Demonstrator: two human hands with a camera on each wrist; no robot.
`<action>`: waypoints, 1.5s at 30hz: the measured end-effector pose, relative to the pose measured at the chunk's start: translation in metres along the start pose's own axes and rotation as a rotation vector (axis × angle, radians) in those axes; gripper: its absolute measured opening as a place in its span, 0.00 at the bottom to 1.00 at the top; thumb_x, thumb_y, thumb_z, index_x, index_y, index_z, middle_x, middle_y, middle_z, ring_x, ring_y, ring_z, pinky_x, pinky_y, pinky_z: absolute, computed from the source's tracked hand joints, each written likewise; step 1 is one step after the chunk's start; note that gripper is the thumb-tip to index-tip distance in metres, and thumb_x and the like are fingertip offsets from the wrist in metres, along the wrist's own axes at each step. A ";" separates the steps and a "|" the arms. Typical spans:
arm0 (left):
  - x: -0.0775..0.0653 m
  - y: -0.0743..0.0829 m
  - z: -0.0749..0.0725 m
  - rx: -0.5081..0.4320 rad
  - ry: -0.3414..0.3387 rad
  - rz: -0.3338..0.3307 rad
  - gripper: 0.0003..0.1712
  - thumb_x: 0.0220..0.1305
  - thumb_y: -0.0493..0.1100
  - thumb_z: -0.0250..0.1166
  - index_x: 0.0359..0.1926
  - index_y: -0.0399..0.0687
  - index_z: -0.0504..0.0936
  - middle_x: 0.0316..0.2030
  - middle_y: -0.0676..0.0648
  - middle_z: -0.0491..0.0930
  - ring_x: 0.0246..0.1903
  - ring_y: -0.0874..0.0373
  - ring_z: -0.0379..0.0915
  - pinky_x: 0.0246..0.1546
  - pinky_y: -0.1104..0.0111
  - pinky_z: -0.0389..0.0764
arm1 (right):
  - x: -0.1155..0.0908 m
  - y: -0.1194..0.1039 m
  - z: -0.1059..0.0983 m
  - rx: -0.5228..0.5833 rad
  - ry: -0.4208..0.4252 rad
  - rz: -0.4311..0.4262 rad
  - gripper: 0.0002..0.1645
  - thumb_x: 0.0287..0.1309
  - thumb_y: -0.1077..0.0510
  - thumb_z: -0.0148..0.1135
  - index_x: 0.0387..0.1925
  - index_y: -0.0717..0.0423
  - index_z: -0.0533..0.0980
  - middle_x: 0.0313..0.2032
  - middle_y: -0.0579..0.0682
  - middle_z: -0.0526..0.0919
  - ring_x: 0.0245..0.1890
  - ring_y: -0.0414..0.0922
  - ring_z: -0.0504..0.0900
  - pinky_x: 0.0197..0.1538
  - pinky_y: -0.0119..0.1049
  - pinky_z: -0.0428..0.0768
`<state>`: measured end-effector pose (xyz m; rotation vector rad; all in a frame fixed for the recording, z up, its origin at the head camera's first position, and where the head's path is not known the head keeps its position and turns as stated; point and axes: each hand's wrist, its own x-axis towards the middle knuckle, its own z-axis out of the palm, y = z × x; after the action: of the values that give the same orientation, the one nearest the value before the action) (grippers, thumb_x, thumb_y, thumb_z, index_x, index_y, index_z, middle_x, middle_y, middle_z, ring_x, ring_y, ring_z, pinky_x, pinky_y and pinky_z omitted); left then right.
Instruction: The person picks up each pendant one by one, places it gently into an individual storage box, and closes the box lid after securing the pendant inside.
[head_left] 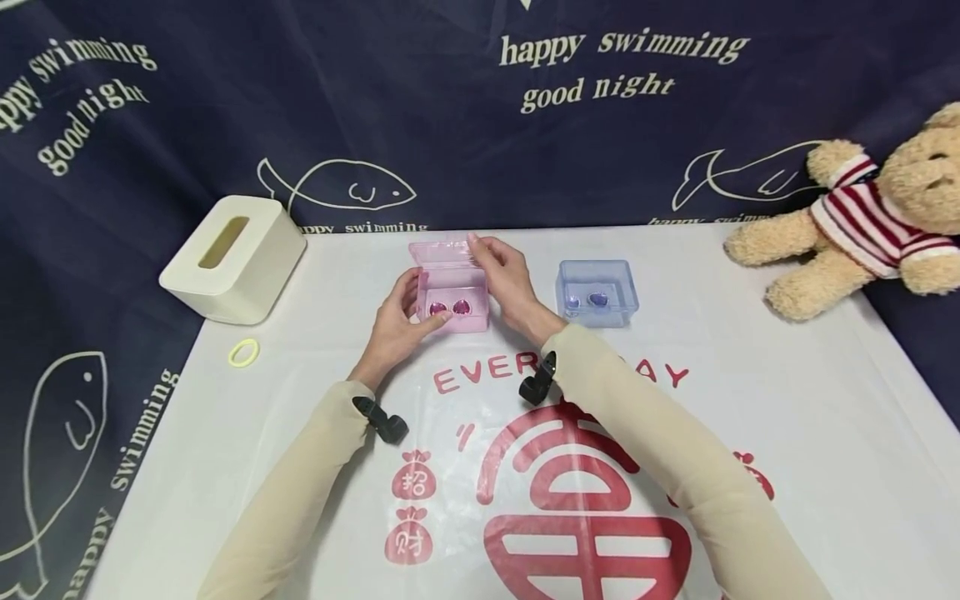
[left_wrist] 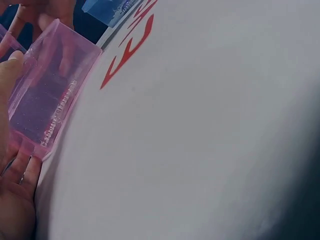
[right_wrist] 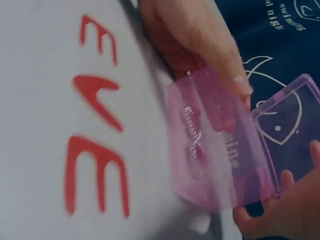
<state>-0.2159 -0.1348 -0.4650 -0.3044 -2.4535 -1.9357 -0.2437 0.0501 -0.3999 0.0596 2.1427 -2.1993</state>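
A clear pink plastic box (head_left: 471,323) stands on the table with its lid (head_left: 438,255) raised at the back. Two magenta gem-like pieces (head_left: 461,307) with sparkling rims lie inside; their exact kind is unclear. My left hand (head_left: 399,327) holds the box by its left side, thumb over the front edge and the other fingers around the side. My right hand (head_left: 513,283) holds the raised lid at its right corner. In the right wrist view, the right hand's fingers (right_wrist: 287,180) lie by the hinge side.
A clear blue box (head_left: 617,317) with two small gem-like pieces stands to the right. A white tissue box (head_left: 262,287) and a pale yellow ring (head_left: 243,353) are at the left. The teddy bear (head_left: 862,225) sits at the back right, against a navy cloth (head_left: 465,117).
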 end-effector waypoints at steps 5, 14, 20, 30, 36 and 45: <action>-0.002 0.001 0.001 0.030 -0.001 -0.014 0.50 0.53 0.40 0.74 0.72 0.44 0.55 0.69 0.41 0.64 0.69 0.50 0.62 0.72 0.62 0.64 | -0.009 0.007 -0.008 -0.031 -0.047 -0.003 0.19 0.63 0.47 0.60 0.47 0.57 0.79 0.39 0.43 0.78 0.43 0.44 0.73 0.45 0.34 0.76; -0.002 -0.002 -0.003 0.067 -0.024 -0.025 0.49 0.55 0.40 0.72 0.73 0.46 0.54 0.66 0.38 0.68 0.66 0.46 0.65 0.71 0.61 0.66 | -0.026 0.027 -0.022 -0.113 -0.223 -0.125 0.22 0.62 0.60 0.63 0.57 0.60 0.75 0.63 0.55 0.74 0.68 0.46 0.69 0.73 0.35 0.65; -0.005 0.010 -0.004 0.037 -0.031 -0.014 0.39 0.65 0.39 0.63 0.72 0.38 0.55 0.68 0.33 0.62 0.70 0.43 0.59 0.75 0.60 0.60 | -0.032 0.036 -0.025 -0.111 -0.236 -0.107 0.26 0.58 0.63 0.66 0.58 0.59 0.74 0.67 0.54 0.70 0.71 0.46 0.64 0.73 0.34 0.65; -0.003 0.014 0.001 0.009 -0.020 -0.014 0.38 0.64 0.39 0.64 0.70 0.35 0.56 0.68 0.32 0.63 0.69 0.42 0.60 0.74 0.60 0.62 | -0.035 0.041 -0.024 -0.059 -0.159 -0.006 0.27 0.53 0.66 0.69 0.57 0.60 0.75 0.72 0.51 0.61 0.71 0.44 0.63 0.71 0.31 0.68; 0.000 -0.003 0.002 0.029 -0.012 -0.016 0.41 0.62 0.43 0.67 0.71 0.43 0.58 0.68 0.39 0.65 0.68 0.48 0.62 0.73 0.64 0.63 | -0.038 0.045 -0.022 -0.042 -0.113 -0.011 0.26 0.54 0.65 0.69 0.56 0.61 0.76 0.71 0.52 0.63 0.71 0.45 0.63 0.72 0.33 0.67; 0.000 0.001 0.000 0.037 0.020 -0.014 0.44 0.61 0.42 0.67 0.73 0.44 0.53 0.73 0.42 0.54 0.73 0.48 0.53 0.74 0.61 0.61 | -0.040 0.039 -0.020 -0.118 -0.112 -0.019 0.30 0.54 0.62 0.70 0.59 0.57 0.74 0.71 0.51 0.64 0.71 0.47 0.63 0.73 0.36 0.66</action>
<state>-0.2155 -0.1343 -0.4641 -0.2671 -2.4823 -1.8866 -0.2008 0.0697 -0.4364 -0.0888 2.2145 -2.0294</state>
